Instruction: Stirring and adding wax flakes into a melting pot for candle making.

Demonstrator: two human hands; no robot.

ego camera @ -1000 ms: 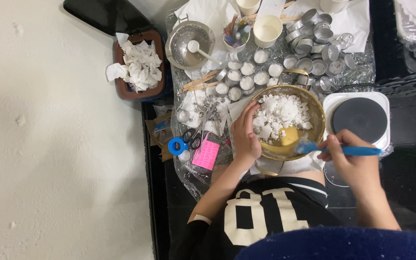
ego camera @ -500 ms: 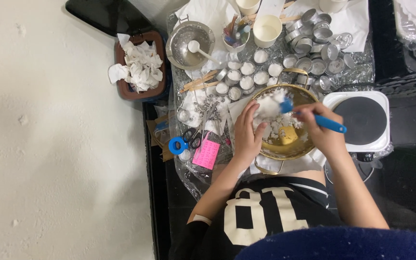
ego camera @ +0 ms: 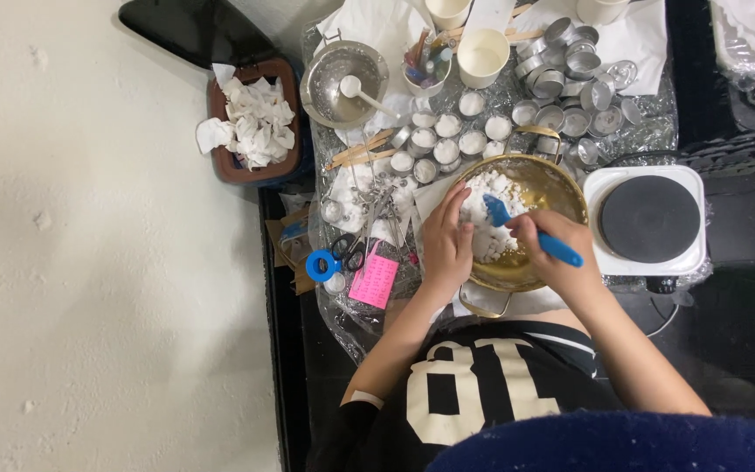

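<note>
- One white square hotplate [ego camera: 645,220] with a round black top stands just right of the pot, apart from both hands.
- One round brass-coloured metal pot [ego camera: 552,183] with loop handles sits on the plastic-covered table [ego camera: 657,131] in front of the person; inside lie white waxy chunks [ego camera: 491,197], heaped on its left side.
- One brown tub [ego camera: 255,122] full of crumpled white tissues stands at the far left edge.
- One steel bowl [ego camera: 329,83] holding a white spoon sits behind the pot, to the left.
- Two white paper cups [ego camera: 482,57] show in full near the back, others cut off at the top edge.
- About nine small round tins filled with white wax [ego camera: 447,140] cluster behind the pot — an exact count is hard — and a heap of empty silver tins [ego camera: 570,79] lies to their right.
- The left hand [ego camera: 446,243] rests half open on the pot's left rim, fingertips touching the white chunks.
- The right hand [ego camera: 552,249] is closed around the handle of one blue spatula [ego camera: 530,234] — its blade is in the chunks.
</note>
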